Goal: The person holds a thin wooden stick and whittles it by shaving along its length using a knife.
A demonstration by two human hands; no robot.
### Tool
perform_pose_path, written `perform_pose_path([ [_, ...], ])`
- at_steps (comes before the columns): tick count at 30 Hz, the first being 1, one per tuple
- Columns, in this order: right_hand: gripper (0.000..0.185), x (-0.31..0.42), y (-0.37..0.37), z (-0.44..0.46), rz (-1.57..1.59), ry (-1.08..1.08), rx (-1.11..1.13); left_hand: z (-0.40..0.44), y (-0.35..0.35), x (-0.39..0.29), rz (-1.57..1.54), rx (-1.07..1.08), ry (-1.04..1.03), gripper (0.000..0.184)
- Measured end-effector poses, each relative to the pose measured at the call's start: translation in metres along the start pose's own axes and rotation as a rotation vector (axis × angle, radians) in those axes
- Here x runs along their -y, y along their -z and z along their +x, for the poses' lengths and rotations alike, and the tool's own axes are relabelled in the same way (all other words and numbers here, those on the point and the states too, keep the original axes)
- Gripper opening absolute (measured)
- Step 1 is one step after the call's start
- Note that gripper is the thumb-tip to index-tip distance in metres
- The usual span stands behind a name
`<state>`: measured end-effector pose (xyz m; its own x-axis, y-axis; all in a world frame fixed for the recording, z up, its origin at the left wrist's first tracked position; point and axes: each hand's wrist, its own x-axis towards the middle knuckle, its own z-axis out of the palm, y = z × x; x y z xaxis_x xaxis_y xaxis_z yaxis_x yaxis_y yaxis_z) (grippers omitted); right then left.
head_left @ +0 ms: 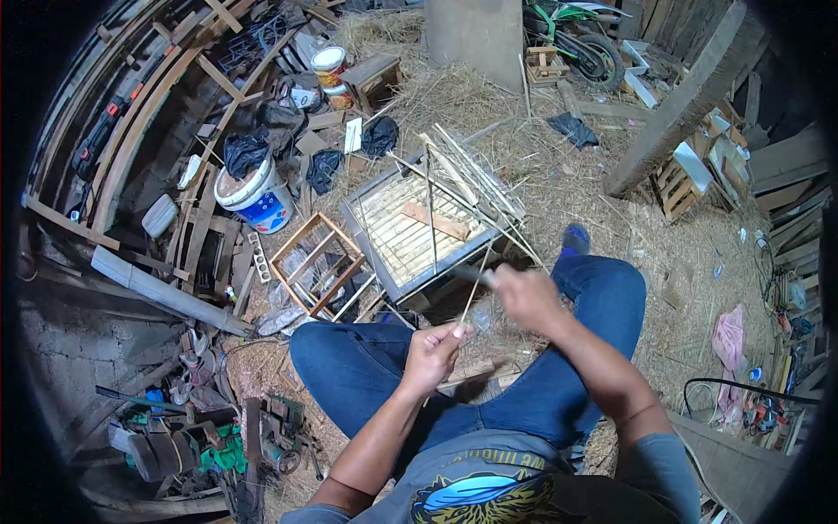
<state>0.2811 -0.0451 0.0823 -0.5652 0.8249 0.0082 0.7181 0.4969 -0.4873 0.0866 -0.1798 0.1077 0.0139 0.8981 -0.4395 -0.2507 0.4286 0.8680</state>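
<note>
My left hand [434, 356] is closed around a thin bamboo strip [472, 297], pinched between thumb and fingers. The strip slants up and away from my lap. My right hand [526, 299], a little blurred, grips a knife whose dark blade [465, 274] points left and meets or crosses the strip; whether they touch I cannot tell. The handle is hidden in my fist. Just beyond both hands stands a low slatted table [360, 218] with a dark frame. On it lie a flat piece of wood [436, 222] and several long thin strips [454, 166].
Left of the table is a small wooden frame [319, 262], with a white bucket [262, 201] behind it. A wooden post [676, 100] rises at the right. Straw and shavings [681, 262] cover the floor. A motorbike wheel [601, 63] shows at the back.
</note>
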Motion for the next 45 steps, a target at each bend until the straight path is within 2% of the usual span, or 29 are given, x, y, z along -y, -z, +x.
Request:
perform_pose_path([
  [1, 0.032, -0.009, 0.006, 0.001, 0.053, 0.02, -0.128, -0.001, 0.001, 0.004, 0.034, 0.005, -0.02, 0.028],
  [2, 0.032, -0.006, 0.003, -0.003, 0.051, 0.021, -0.133, 0.001, 0.001, 0.007, 0.036, 0.007, -0.024, 0.028],
  [4, 0.032, 0.019, 0.004, -0.021, 0.084, 0.228, -0.014, 0.002, 0.0, 0.011, 0.202, -0.016, -0.144, 0.027],
  [5, 0.03, 0.025, 0.006, -0.022, 0.103, 0.287, -0.086, 0.0, -0.001, 0.008, 0.27, -0.035, -0.194, 0.028],
  [6, 0.03, 0.016, 0.007, -0.017, 0.105, 0.28, -0.087, 0.001, -0.002, 0.008, 0.273, -0.03, -0.189, 0.028],
  [8, 0.029, -0.01, 0.01, 0.0, 0.082, -0.027, -0.127, 0.001, -0.006, 0.008, 0.377, -0.092, -0.315, 0.028],
  [9, 0.027, -0.005, 0.005, -0.005, 0.022, -0.01, -0.056, 0.005, -0.005, 0.007, 0.376, -0.093, -0.323, 0.028],
  [11, 0.022, 0.023, 0.002, -0.025, 0.034, 0.236, -0.057, 0.004, 0.0, 0.012, 0.599, -0.115, -0.402, 0.025],
  [12, 0.02, 0.028, -0.001, -0.03, 0.024, 0.34, -0.1, 0.005, -0.001, 0.008, 0.602, -0.11, -0.402, 0.025],
  [13, 0.02, 0.022, 0.0, -0.026, -0.049, 0.269, -0.035, 0.005, -0.003, 0.002, 0.686, -0.146, -0.462, 0.023],
  [14, 0.022, 0.0, -0.009, -0.014, -0.008, 0.241, -0.167, 0.002, -0.006, -0.002, 0.767, -0.185, -0.515, 0.021],
  [16, 0.015, -0.002, 0.005, -0.006, 0.059, -0.1, -0.005, 0.004, -0.008, -0.008, 0.78, -0.214, -0.526, 0.019],
  [18, 0.019, 0.026, 0.005, -0.026, 0.012, 0.136, 0.04, 0.006, -0.008, -0.006, 0.963, -0.225, -0.591, 0.015],
  [19, 0.03, 0.033, 0.003, -0.03, 0.061, 0.266, -0.033, 0.006, -0.009, -0.008, 0.964, -0.22, -0.588, 0.015],
  [21, 0.029, 0.021, 0.003, -0.02, 0.068, 0.197, -0.022, 0.007, -0.012, -0.015, 1.181, -0.231, -0.507, 0.012],
  [23, 0.027, 0.019, -0.006, -0.015, 0.052, 0.082, -0.007, 0.016, -0.011, -0.014, 1.21, -0.244, -0.486, 0.01],
  [28, 0.032, 0.005, -0.001, -0.009, 0.016, 0.142, 0.016, 0.021, -0.009, -0.016, 1.274, -0.213, -0.439, 0.007],
  [29, 0.034, -0.009, 0.0, -0.002, -0.042, -0.014, 0.063, 0.018, -0.01, -0.017, 1.273, -0.212, -0.441, 0.007],
  [30, 0.037, -0.019, 0.001, 0.003, -0.099, -0.173, 0.11, 0.01, -0.011, -0.019, 1.265, -0.199, -0.431, 0.007],
  [32, 0.041, -0.023, -0.007, 0.001, -0.104, -0.124, 0.054, 0.003, -0.009, -0.015, 1.256, -0.187, -0.419, 0.007],
  [35, 0.038, 0.023, -0.012, -0.01, -0.039, 0.168, 0.168, 0.012, -0.004, -0.005, 1.221, -0.234, -0.376, 0.005],
  [36, 0.038, 0.011, -0.013, -0.005, -0.036, 0.17, 0.173, 0.012, 0.0, -0.002, 1.215, -0.242, -0.463, 0.008],
  [38, 0.034, -0.022, -0.014, 0.008, 0.029, -0.069, 0.008, 0.008, 0.013, 0.013, 1.209, -0.258, -0.538, 0.011],
  [40, 0.032, 0.009, -0.006, -0.001, 0.083, -0.026, 0.098, 0.015, 0.022, 0.027, 0.64, -0.166, -0.377, 0.022],
  [41, 0.03, 0.03, -0.004, -0.013, 0.12, 0.076, 0.114, 0.011, 0.017, 0.017, 0.372, -0.088, -0.234, 0.03],
  [42, 0.029, 0.04, -0.004, -0.02, 0.157, 0.178, 0.125, 0.008, 0.014, 0.008, 0.372, -0.088, -0.231, 0.03],
  [43, 0.029, 0.039, -0.005, -0.021, 0.19, 0.198, 0.085, 0.005, 0.013, -0.001, 0.154, -0.045, -0.08, 0.029],
  [44, 0.029, 0.025, -0.006, -0.015, 0.19, 0.198, 0.089, 0.003, 0.013, -0.005, -0.067, -0.003, 0.073, 0.027],
  [45, 0.033, 0.003, -0.005, -0.004, 0.169, 0.099, 0.035, 0.002, 0.016, -0.007, -0.166, 0.03, 0.087, 0.027],
])
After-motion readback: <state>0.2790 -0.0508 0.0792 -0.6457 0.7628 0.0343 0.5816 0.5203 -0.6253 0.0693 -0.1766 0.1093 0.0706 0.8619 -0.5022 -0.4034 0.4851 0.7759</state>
